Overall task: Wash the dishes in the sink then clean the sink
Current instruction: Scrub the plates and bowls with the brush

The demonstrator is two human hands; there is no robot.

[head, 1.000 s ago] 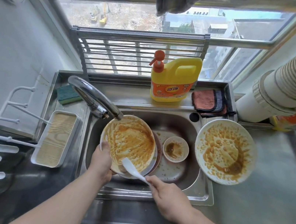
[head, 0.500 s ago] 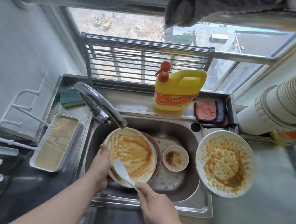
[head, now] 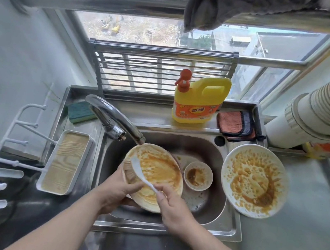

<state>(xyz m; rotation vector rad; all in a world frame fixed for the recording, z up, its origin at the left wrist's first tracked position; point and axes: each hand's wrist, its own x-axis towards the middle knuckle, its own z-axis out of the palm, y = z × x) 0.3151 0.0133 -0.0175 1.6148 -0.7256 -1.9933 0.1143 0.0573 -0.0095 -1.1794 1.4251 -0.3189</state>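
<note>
A sauce-smeared white plate (head: 159, 169) is tilted over the steel sink (head: 227, 230), just under the faucet spout (head: 117, 120). My left hand (head: 116, 190) grips its near left rim. My right hand (head: 170, 206) pinches the handle of a white spoon (head: 140, 171), whose bowl lies on the plate's left part. A small dirty bowl (head: 198, 176) sits in the sink to the right, on a plate that is partly hidden. A second dirty plate (head: 253, 181) rests on the sink's right edge.
A yellow detergent bottle (head: 199, 102) and an orange cloth (head: 235, 123) stand on the back ledge. A green sponge (head: 79, 111) lies left of the faucet. A tray (head: 65, 163) and white rack (head: 12, 144) are at the left. A white ribbed pipe (head: 321, 113) rises at the right.
The spoon has slid up and left across the plate. My right hand has moved closer to my left hand. The camera has tipped down a little.
</note>
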